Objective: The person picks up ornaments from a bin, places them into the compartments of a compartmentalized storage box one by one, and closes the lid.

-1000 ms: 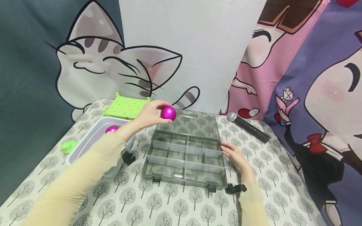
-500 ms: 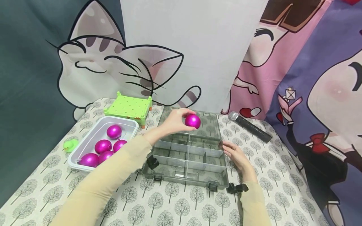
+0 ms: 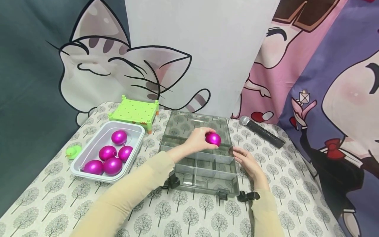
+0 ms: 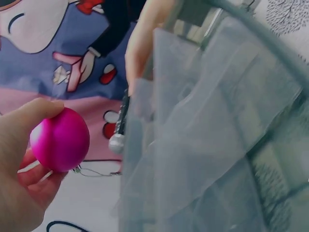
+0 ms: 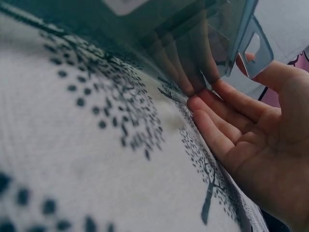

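My left hand (image 3: 197,141) pinches a shiny magenta Christmas bauble (image 3: 213,140) between thumb and fingers. It hangs over the back right part of a clear grey divided storage box (image 3: 189,188), whose lid (image 3: 180,126) lies folded back. In the left wrist view the bauble (image 4: 61,140) shows its cap and string loop pointing away from the palm. My right hand (image 3: 247,164) is at the box's right side. In the right wrist view, that hand's fairly straight fingers (image 5: 224,116) touch the box wall (image 5: 169,43) low down, close to the cloth.
On the left stands a white plastic tub (image 3: 139,131) with several magenta baubles (image 3: 113,166) in it. A green toy duck (image 3: 73,152) sits left of the tub, a green perforated stand (image 3: 134,111) behind it. At back right lies a black microphone (image 3: 262,131). Printed curtains (image 3: 225,49) close off the back.
My left hand has carried the bauble rightward from near the tub, then lower and nearer over the box. The tub's baubles have come into full view. My right hand stays put.
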The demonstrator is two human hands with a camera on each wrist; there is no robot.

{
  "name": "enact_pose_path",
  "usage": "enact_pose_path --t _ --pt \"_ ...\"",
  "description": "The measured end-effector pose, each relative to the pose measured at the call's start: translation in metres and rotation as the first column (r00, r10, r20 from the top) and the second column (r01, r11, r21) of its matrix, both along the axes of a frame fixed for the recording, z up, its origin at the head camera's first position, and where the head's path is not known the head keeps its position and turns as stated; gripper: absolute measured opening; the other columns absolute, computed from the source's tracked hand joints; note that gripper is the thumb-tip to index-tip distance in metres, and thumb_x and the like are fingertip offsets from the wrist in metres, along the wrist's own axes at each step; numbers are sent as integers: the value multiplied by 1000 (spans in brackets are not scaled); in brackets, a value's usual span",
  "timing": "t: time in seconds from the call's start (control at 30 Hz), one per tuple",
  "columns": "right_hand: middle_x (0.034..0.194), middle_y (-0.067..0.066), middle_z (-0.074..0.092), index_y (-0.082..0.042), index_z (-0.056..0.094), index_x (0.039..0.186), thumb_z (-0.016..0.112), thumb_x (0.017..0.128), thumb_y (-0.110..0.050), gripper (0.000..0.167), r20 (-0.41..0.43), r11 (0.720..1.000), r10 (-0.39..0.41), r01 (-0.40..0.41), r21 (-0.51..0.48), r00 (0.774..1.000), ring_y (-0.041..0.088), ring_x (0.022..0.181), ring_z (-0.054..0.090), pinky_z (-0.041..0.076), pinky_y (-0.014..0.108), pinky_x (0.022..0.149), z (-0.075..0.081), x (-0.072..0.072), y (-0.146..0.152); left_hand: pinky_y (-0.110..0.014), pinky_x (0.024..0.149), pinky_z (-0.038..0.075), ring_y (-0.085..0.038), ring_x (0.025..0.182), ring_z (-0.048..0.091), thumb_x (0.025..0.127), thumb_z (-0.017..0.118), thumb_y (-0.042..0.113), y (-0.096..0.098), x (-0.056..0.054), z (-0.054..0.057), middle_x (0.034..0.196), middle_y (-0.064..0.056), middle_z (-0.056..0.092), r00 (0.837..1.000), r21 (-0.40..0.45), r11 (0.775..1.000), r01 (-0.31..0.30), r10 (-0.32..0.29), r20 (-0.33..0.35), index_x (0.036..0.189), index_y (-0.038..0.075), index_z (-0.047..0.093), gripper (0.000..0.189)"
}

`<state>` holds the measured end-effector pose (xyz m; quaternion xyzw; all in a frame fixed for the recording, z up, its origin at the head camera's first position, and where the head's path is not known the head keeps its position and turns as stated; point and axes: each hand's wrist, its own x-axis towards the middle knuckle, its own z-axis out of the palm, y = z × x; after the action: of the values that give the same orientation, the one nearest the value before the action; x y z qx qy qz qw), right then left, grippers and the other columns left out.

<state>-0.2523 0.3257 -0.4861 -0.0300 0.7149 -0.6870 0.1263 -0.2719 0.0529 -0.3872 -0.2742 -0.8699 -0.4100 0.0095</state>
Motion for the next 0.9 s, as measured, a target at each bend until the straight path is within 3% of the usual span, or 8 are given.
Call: enact_pose_path --t 0.4,0.63,0.9 --pt "114 -11 58 19 27 142 51 100 -9 56 -12 1000 -5 5 1 1000 -5 103 61 48 11 95 0 1 -1 -33 88 57 -27 105 68 73 85 26 22 0 -11 116 -12 70 998 -119 993 -22 28 48 122 3 65 57" --pt "112 -12 61 20 29 140 52 99 -9 56 -27 1000 1 -1 -4 1000 -2 103 63 49 13 95 -2 1 -2 -41 95 53 -29 108 66 73 85 25 26 -2 -13 118 -13 69 994 -169 985 -35 52 97 123 3 63 59" --pt "112 -11 61 20 28 140 51 100 -9 55 -31 1000 7 -7 -4 999 -2 103 62 48 12 95 0 0 0 -39 94 54 -29 108 66 73 86 26 30 -6 -15 119 -12 69 993 -204 979 -19 42 110 122 4 64 57"
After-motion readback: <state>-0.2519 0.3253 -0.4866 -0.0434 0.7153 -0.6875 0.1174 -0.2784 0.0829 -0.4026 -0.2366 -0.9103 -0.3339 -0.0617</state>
